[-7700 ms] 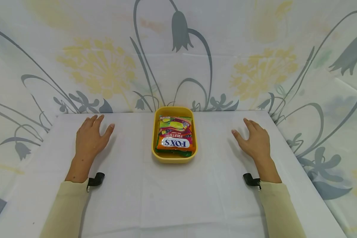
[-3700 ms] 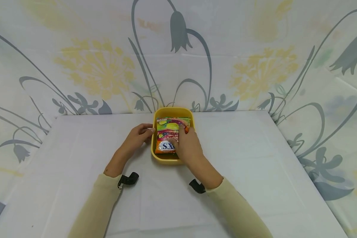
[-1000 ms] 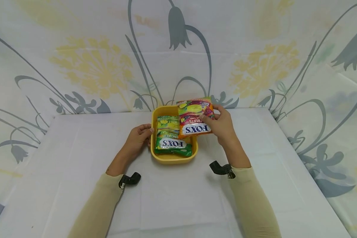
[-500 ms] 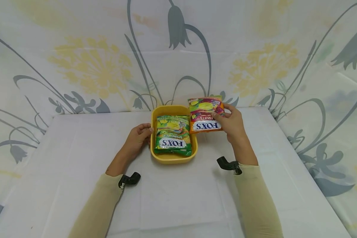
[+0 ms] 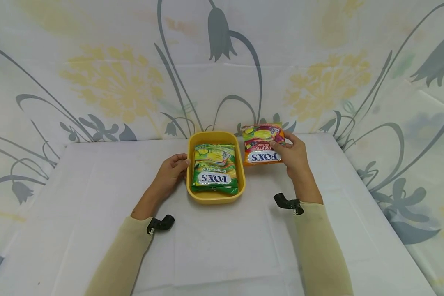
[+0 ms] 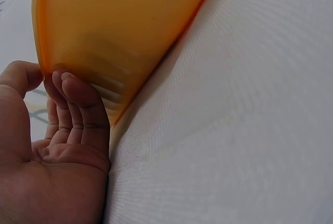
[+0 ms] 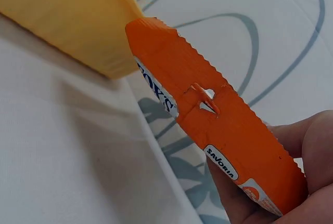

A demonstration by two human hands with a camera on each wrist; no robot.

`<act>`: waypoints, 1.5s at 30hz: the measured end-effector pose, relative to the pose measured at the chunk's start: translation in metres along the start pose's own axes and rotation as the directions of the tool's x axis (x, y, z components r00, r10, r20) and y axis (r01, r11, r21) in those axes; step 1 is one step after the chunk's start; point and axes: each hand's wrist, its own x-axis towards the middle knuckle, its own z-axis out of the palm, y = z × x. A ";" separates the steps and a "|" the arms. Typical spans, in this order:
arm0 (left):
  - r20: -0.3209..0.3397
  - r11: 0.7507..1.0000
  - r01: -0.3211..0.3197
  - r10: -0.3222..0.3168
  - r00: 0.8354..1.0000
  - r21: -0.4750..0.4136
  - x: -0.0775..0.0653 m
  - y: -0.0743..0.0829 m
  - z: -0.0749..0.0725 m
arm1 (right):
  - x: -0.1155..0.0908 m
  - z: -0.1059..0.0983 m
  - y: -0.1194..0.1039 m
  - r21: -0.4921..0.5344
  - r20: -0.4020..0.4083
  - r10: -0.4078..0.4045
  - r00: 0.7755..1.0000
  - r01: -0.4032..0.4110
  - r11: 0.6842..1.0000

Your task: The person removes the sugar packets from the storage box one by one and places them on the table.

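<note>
The red bag (image 5: 260, 144) is at the far part of the table (image 5: 222, 255), just right of the tub (image 5: 216, 200). It looks held up off the table, with its big letters upside down. I cannot tell if it touches the tub. The right wrist view shows its orange end, with 1 small hole in it.

The bag should be light and soft, and it may bend or crinkle. Its shiny skin could be slippery, and a hard squeeze might crush the sweets or split a seam. A good place to hold it is the right edge, with the thumb on top and fingers below. The flat end with the hole may be weak, so pulling there seems risky.

The right hand (image 5: 295, 158) pinches the bag by that right edge, its thumb lying on the printed front.

The green bag (image 5: 214, 168) lies flat in the tub. The left hand (image 5: 170, 174) holds the tub's left side, with the thumb at the rim and bent fingers on the outer wall. I cannot tell how far the thumb goes over the rim.

Both sleeves are tan, with 1 black mount (image 5: 161, 223) at each wrist. The flower cloth (image 5: 125, 94) hangs behind the table.
</note>
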 end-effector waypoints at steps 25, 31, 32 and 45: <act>0.000 1.000 -0.012 0.012 1.000 0.006 0.001 0.001 0.000 | 0.027 0.010 0.047 0.012 0.043 0.056 0.998 -0.056 0.998; 0.002 1.000 -0.012 0.012 1.000 0.010 0.002 0.000 -0.001 | 0.026 0.010 0.047 -0.108 -0.002 -0.013 1.000 0.012 0.994; 0.002 1.000 -0.011 0.011 1.000 0.014 0.002 0.000 -0.001 | 0.024 0.010 0.046 -0.151 -0.016 -0.036 0.999 0.033 0.988; 0.006 1.000 -0.009 0.009 1.000 0.025 0.001 0.000 -0.001 | 0.011 0.000 0.026 -0.433 -0.067 -0.215 0.974 0.166 0.886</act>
